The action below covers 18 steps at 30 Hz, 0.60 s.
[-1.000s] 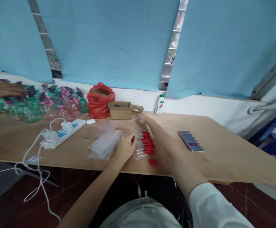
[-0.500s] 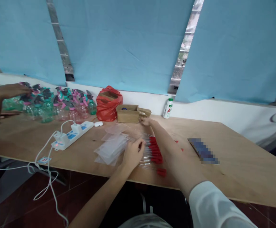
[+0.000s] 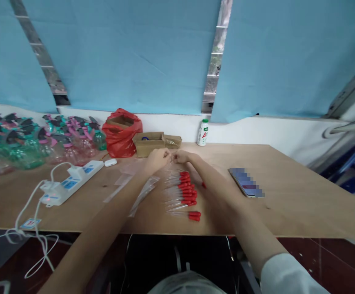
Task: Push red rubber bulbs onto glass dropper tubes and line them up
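At the far part of the row of droppers, my left hand (image 3: 159, 159) and my right hand (image 3: 181, 156) meet with fingertips almost touching. Both are closed in a pinch, and whatever lies between the fingers is too small to make out. Just nearer to me, clear droppers with red bulbs (image 3: 189, 192) lie side by side, bulbs pointing right. Clear plastic bags (image 3: 142, 192) are spread left of them, partly hidden under my left forearm. One more red bulb (image 3: 203, 185) shows beside my right forearm.
Behind my hands stand an open cardboard box (image 3: 148, 150) and a red plastic bag (image 3: 120, 141). A white bottle (image 3: 203, 134) is by the wall, a phone (image 3: 245, 182) at right. A power strip (image 3: 73, 183) with cables and many spray bottles (image 3: 27, 155) occupy the left.
My left hand has moved forward from beside the droppers to meet my right hand. The view has turned right, and the other person's arm at left has mostly gone out of view.
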Motion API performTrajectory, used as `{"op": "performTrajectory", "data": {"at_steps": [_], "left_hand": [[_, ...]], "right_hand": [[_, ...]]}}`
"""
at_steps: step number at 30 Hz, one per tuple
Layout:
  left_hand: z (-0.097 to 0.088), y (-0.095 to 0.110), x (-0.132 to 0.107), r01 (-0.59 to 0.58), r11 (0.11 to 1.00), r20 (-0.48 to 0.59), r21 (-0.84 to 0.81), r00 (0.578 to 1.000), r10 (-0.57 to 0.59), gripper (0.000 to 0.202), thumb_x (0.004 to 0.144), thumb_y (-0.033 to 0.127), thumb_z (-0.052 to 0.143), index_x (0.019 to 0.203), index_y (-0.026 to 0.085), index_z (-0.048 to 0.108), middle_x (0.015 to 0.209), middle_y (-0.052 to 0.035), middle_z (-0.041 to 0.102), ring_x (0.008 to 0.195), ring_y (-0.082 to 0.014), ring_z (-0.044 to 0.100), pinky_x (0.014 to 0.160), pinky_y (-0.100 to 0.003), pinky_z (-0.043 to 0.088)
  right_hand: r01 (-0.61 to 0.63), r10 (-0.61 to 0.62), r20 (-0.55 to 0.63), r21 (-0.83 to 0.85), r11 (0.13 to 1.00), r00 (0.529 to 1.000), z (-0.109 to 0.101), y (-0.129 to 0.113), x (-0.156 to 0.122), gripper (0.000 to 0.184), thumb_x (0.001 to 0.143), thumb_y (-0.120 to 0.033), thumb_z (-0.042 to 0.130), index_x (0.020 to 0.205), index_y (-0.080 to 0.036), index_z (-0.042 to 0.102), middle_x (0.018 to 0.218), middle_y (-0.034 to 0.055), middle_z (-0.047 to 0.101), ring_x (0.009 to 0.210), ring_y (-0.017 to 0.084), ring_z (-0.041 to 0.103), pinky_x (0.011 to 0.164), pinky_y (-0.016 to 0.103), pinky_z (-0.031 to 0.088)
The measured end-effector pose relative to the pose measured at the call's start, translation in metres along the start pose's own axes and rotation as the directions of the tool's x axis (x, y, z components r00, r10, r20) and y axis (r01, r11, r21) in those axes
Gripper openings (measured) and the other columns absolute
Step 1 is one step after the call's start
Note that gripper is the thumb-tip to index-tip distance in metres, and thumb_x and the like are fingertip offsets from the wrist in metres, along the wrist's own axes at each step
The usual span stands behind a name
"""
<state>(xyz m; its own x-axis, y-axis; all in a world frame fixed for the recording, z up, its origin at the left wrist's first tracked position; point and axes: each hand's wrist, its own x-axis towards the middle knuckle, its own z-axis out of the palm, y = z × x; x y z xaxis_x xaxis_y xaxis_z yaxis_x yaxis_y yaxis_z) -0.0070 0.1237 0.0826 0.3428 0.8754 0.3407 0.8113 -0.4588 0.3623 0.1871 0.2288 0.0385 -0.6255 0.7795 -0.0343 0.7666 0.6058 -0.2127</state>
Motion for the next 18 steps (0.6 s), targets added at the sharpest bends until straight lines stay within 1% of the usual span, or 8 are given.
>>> {"op": "performTrajectory", "data": {"at_steps": [1,2,5,7,9,13,15,18], "left_hand": [[0.003,-0.005,0.014,0.036,0.998,0.075,0.051,0.996,-0.04,0.024,0.096,0.025,0.057,0.111,0.02,0.076,0.111,-0.0092,0.08,0.102,-0.0231,0.072,0.087,-0.029,0.051],[0.007,-0.01,0.025,0.035,0.997,0.13,0.065,0.991,-0.043,0.026,0.093,0.022,0.06,0.114,0.019,0.076,0.112,-0.0099,0.08,0.103,-0.0235,0.073,0.088,-0.028,0.051],[0.017,-0.022,0.047,-0.018,0.998,0.288,0.068,0.958,-0.002,0.031,0.079,0.009,0.065,0.104,0.019,0.079,0.101,-0.0066,0.081,0.094,-0.0216,0.075,0.085,-0.025,0.053],[0.021,-0.029,0.055,-0.058,0.997,0.36,0.059,0.932,0.033,0.037,0.074,0.008,0.065,0.106,0.02,0.079,0.097,-0.0038,0.081,0.088,-0.0199,0.074,0.082,-0.024,0.053],[0.025,-0.032,0.06,-0.095,0.994,0.398,0.056,0.915,0.065,0.036,0.075,0.01,0.065,0.107,0.02,0.078,0.097,-0.0041,0.081,0.088,-0.0204,0.073,0.08,-0.024,0.053],[0.037,-0.028,0.065,-0.161,0.985,0.429,0.054,0.895,0.122,0.022,0.079,0.017,0.065,0.097,0.02,0.078,0.093,-0.0054,0.08,0.087,-0.0212,0.071,0.079,-0.026,0.052],[0.045,-0.026,0.065,-0.181,0.982,0.449,0.047,0.882,0.141,0.011,0.079,0.02,0.068,0.087,0.02,0.076,0.087,-0.0054,0.078,0.082,-0.021,0.07,0.077,-0.026,0.051],[0.055,-0.025,0.06,-0.189,0.982,0.438,0.028,0.885,0.158,0.01,0.079,0.021,0.067,0.086,0.019,0.073,0.088,-0.0064,0.077,0.082,-0.0209,0.069,0.078,-0.027,0.05]], "right_hand": [[-0.022,0.022,0.003,0.011,1.0,1.0,-0.001,-0.001,-0.007,0.024,0.088,-0.015,0.066,0.108,-0.01,0.078,0.102,0.0082,0.08,0.078,0.015,0.064,0.066,0.021,0.042],[-0.043,0.042,0.005,0.023,0.999,0.999,-0.002,-0.001,-0.014,0.025,0.086,-0.011,0.065,0.108,-0.01,0.078,0.101,0.0074,0.08,0.076,0.014,0.064,0.065,0.02,0.042],[-0.074,0.075,-0.007,0.061,0.995,0.997,-0.004,-0.003,-0.037,0.031,0.083,-0.005,0.063,0.108,-0.012,0.08,0.1,0.0057,0.081,0.077,0.013,0.066,0.067,0.019,0.044],[-0.086,0.09,-0.045,0.082,0.993,0.995,-0.005,-0.004,-0.051,0.031,0.086,-0.005,0.061,0.109,-0.012,0.08,0.104,0.006,0.082,0.082,0.014,0.069,0.073,0.019,0.047],[-0.101,0.11,-0.091,0.098,0.99,0.99,-0.005,-0.005,-0.063,0.033,0.09,-0.006,0.058,0.114,-0.013,0.079,0.11,0.0061,0.081,0.09,0.014,0.071,0.081,0.02,0.049],[-0.186,0.201,-0.167,0.1,0.977,0.965,-0.003,-0.004,-0.083,0.034,0.096,-0.011,0.057,0.123,-0.018,0.077,0.121,0.0065,0.08,0.106,0.018,0.071,0.095,0.023,0.049],[-0.274,0.286,-0.2,0.085,0.958,0.937,-0.002,0.001,-0.094,0.033,0.097,-0.016,0.06,0.124,-0.019,0.077,0.123,0.0104,0.079,0.119,0.025,0.067,0.102,0.03,0.049],[-0.425,0.43,-0.232,0.076,0.902,0.872,0.001,0.013,-0.112,0.032,0.099,-0.024,0.06,0.126,-0.017,0.076,0.128,0.0179,0.076,0.132,0.034,0.06,0.109,0.043,0.047]]}}
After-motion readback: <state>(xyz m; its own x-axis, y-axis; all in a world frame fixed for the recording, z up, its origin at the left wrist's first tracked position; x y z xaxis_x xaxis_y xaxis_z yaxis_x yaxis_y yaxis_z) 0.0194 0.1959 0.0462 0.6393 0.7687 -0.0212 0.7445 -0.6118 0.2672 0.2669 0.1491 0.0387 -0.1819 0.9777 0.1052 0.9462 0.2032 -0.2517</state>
